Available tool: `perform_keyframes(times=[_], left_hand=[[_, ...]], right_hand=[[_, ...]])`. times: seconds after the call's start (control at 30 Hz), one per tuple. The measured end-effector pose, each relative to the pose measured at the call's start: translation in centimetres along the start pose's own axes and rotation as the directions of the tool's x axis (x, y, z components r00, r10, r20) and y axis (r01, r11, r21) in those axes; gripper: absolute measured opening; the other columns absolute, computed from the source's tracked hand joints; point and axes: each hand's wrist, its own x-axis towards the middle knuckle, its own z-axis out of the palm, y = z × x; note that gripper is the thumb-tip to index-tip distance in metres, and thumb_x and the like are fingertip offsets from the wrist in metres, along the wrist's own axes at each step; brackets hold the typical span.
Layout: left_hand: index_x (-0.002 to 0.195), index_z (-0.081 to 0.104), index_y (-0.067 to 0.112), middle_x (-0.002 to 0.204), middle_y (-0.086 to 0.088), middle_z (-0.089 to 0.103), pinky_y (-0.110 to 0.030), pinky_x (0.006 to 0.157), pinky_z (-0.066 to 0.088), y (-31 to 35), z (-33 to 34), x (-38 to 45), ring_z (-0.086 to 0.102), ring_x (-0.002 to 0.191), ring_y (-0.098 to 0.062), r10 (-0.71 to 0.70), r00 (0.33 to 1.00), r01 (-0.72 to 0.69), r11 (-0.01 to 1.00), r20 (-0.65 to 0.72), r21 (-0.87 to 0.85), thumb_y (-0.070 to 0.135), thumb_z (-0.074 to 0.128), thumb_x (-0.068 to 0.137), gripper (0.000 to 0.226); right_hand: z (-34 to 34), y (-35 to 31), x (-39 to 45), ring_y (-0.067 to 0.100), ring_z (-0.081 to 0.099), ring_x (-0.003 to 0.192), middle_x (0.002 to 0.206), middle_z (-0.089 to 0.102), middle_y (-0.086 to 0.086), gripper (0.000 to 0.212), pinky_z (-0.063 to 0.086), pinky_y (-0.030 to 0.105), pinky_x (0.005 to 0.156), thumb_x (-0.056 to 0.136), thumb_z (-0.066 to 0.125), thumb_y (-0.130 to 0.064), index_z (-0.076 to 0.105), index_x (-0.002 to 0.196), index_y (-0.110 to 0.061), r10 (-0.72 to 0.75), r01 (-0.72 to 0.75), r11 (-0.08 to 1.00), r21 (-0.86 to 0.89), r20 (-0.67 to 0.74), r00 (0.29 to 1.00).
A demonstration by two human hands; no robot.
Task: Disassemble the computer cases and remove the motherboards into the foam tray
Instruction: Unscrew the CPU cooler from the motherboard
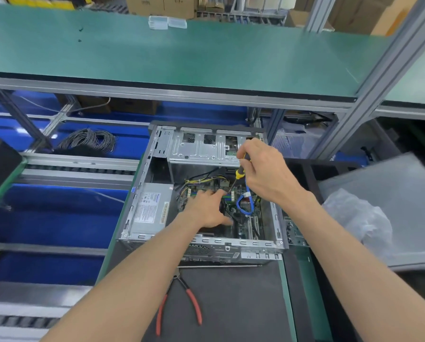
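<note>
An open grey computer case [154,149] lies on its side in the middle of the bench. Inside it sits the green motherboard [243,228] with a blue cable loop [242,206] and yellow-black wires. My right hand [265,174] grips a yellow-and-black screwdriver [240,172], its shaft pointing down onto the board. My left hand [206,208] rests inside the case on the board, fingertips near the screwdriver tip. What lies under its fingers is hidden. A grey power supply [152,208] fills the case's left side.
Red-handled pliers [179,302] lie on the dark mat [231,304] in front of the case. A grey panel [391,193] and a crumpled plastic bag [357,218] sit at the right. Coiled grey cables [88,140] lie at the back left. A green shelf [182,53] hangs overhead.
</note>
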Motion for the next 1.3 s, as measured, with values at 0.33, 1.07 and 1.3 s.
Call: perform_keyframes(times=[0.33,1.07,1.3], left_hand=[[0.095,0.072,0.031,0.072,0.015,0.058,-0.028,0.065,0.042,0.5,-1.3,2.5,0.062,0.079,-0.019,0.005,0.933,-0.131,0.936,-0.36,-0.327,0.033,0.07,0.09,0.006],[0.089,0.065,0.023,0.099,0.004,0.072,-0.026,0.089,0.048,-1.9,-0.7,2.9,0.065,0.102,-0.011,0.124,0.98,-0.189,0.831,-0.156,-0.523,0.004,0.065,0.091,0.019],[0.111,0.072,0.024,0.099,-0.015,0.074,-0.031,0.081,0.05,-2.4,-0.2,3.0,0.065,0.095,-0.031,0.13,0.989,-0.146,0.892,-0.066,-0.428,0.011,0.05,0.101,0.027]], right_hand=[[-0.9,0.9,0.4,0.029,0.062,0.072,0.093,0.053,0.006,0.008,0.048,0.049,0.067,0.09,0.05,0.001,0.054,0.092,-0.005,-0.007,0.016,0.998,0.056,-0.15,0.989],[3.0,2.9,-0.2,0.026,0.059,0.074,0.089,0.057,0.005,0.01,0.049,0.046,0.069,0.089,0.056,0.002,0.054,0.089,-0.007,0.052,-0.059,0.995,0.082,0.09,0.995],[3.7,2.6,-0.2,0.028,0.053,0.073,0.089,0.053,0.002,0.008,0.046,0.047,0.069,0.092,0.055,-0.001,0.053,0.09,-0.009,-0.001,-0.005,0.999,0.049,0.12,0.993]])
